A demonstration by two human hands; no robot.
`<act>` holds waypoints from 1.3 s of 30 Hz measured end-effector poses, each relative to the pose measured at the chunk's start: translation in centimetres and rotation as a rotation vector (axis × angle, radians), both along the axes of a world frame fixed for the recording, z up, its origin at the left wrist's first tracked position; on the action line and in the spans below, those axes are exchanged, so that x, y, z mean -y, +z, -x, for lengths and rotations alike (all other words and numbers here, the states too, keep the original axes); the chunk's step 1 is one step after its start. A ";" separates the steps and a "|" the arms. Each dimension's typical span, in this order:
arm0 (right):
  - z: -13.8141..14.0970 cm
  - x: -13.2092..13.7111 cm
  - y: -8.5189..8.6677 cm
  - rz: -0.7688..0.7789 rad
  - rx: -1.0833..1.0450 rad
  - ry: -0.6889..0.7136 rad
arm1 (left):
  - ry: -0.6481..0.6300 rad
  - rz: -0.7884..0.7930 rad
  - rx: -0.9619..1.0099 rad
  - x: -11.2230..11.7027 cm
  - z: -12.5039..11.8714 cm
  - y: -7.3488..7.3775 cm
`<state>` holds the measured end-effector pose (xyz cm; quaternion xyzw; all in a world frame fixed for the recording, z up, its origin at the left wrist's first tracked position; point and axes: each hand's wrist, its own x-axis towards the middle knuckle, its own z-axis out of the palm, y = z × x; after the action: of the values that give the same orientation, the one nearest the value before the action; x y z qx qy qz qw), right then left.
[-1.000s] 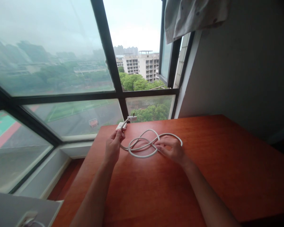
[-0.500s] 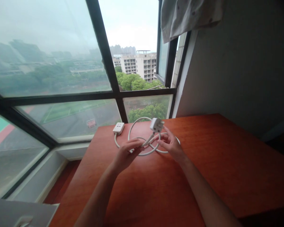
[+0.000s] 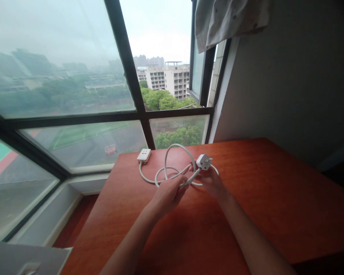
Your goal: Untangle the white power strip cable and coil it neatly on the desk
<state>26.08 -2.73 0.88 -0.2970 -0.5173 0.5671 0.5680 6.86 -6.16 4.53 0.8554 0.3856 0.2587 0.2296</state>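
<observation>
A white extension cord [image 3: 143, 177] lies looped over the reddish-brown table. Its socket block [image 3: 144, 155] rests at the far left corner, face up. My left hand [image 3: 170, 193] is closed on the cord just behind the white plug [image 3: 204, 162], which points to the right with its prongs showing. My right hand [image 3: 210, 181] is behind and below the plug, its fingers curled around part of the cord loop; the plug partly hides them. One loop of cord stands up above the table between the hands.
The wooden table [image 3: 275, 198] reaches to the window frame [image 3: 103, 119] at the back and a dark wall [image 3: 281, 84] on the right. A curtain [image 3: 232, 21] hangs over the open window pane. A pale ledge [image 3: 28, 258] is at lower left.
My left hand has moved right, carrying the plug right and slightly down. The cord loop has shifted with it. My right hand now sits behind the plug; the socket block has hardly moved.
</observation>
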 end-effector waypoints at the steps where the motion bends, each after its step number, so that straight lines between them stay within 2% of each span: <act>1: 0.0 0.0 0.1 -0.006 0.006 -0.009 | 0.008 -0.003 -0.017 0.0 0.0 0.1; 5: -0.1 0.3 0.7 -0.012 0.018 -0.032 | -0.006 -0.068 -0.046 -0.3 0.5 0.4; 10: -0.3 0.7 1.2 0.007 -0.054 0.161 | -0.029 -0.223 -0.055 -0.8 1.2 0.4; 12: -0.1 0.7 1.1 0.029 -0.098 0.189 | -0.015 -0.261 -0.082 -0.8 1.1 0.3; 17: 0.8 0.7 1.2 0.121 -0.180 0.036 | 0.008 -0.298 -0.122 -1.1 1.2 0.4; 19: 0.6 0.5 1.5 0.127 -0.217 0.003 | 0.117 -0.304 -0.071 -1.8 2.3 0.2; 20: 0.3 0.5 1.6 0.122 -0.246 -0.012 | 0.217 -0.301 -0.018 -2.3 3.1 0.0; 22: -0.4 0.2 1.9 0.118 -0.329 -0.044 | 0.503 -0.249 0.103 -3.5 4.7 -0.7; 23: -0.8 0.0 2.0 0.124 -0.382 -0.060 | 0.607 -0.187 0.108 -4.0 5.5 -1.2; 24: -1.2 -0.2 2.0 0.135 -0.437 -0.076 | 0.655 -0.114 0.071 -4.5 6.1 -1.8; 25: -1.6 -0.5 1.9 0.150 -0.488 -0.094 | 0.637 -0.046 0.005 -4.8 6.4 -2.3; 27: -2.1 -0.9 1.7 0.180 -0.572 -0.139 | 0.518 0.033 -0.132 -5.0 6.6 -3.4; 31: -2.5 -1.5 1.2 0.195 -0.649 -0.238 | 0.324 0.011 -0.323 -4.4 5.5 -4.2; 34: -2.6 -1.6 1.2 0.171 -0.655 -0.279 | 0.250 -0.034 -0.377 -3.8 4.9 -3.8; 39: -2.1 -1.2 1.3 0.167 -0.570 -0.259 | 0.176 -0.170 -0.457 -2.9 4.1 -2.1</act>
<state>28.19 -1.52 2.23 -0.2351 -0.2469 0.5909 0.7312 2.81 -3.23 2.42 0.8710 0.4773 0.1091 0.0402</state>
